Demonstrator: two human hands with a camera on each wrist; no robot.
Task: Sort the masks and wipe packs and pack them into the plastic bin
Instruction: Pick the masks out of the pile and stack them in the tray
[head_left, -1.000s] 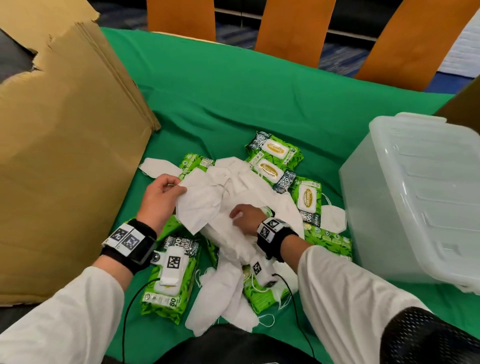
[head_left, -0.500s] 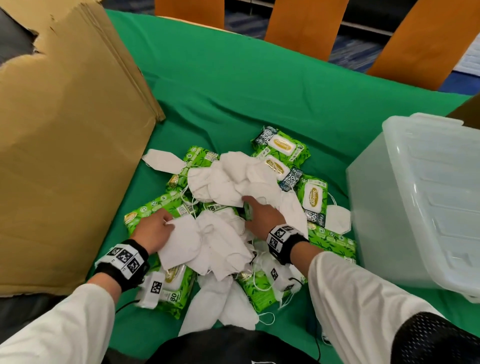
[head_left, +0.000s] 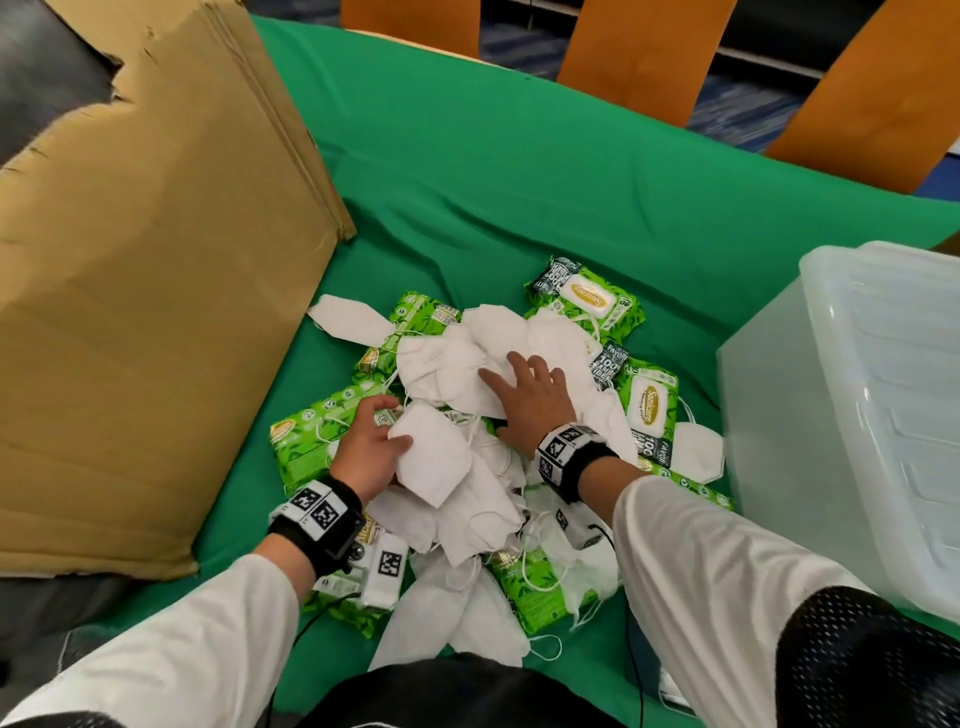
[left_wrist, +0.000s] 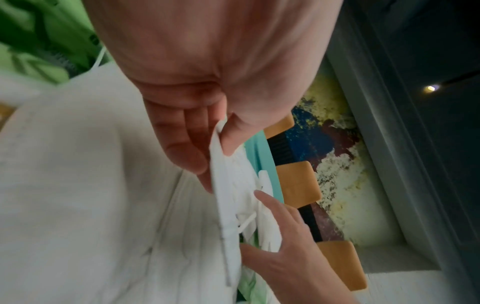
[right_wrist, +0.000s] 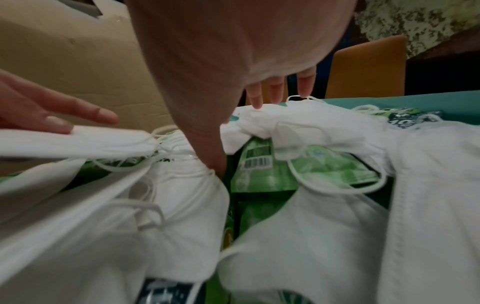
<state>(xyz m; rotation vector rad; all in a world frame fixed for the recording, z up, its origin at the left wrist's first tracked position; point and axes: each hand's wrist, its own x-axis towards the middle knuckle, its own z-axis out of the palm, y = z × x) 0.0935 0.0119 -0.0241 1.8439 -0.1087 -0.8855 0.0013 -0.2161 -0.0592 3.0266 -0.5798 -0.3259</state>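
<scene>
A heap of white folded masks (head_left: 483, 499) and green wipe packs (head_left: 649, 405) lies on the green cloth in front of me. My left hand (head_left: 371, 447) pinches one white mask (head_left: 434, 460) by its edge, thumb on top; in the left wrist view the mask (left_wrist: 228, 205) sits between thumb and fingers. My right hand (head_left: 524, 395) lies flat with spread fingers on the masks (head_left: 452, 369) at the top of the heap, and its fingertips (right_wrist: 275, 92) touch the masks (right_wrist: 298, 121). The clear plastic bin (head_left: 852, 415) stands at the right.
A large sheet of brown cardboard (head_left: 156, 291) leans at the left edge of the green cloth (head_left: 493, 182). Orange chair backs (head_left: 639, 52) stand behind the table. A single mask (head_left: 698, 449) lies between the packs and the bin.
My right hand has moved forward onto the far masks and spread flat. My left hand has shifted right and now pinches a single mask above the pile.
</scene>
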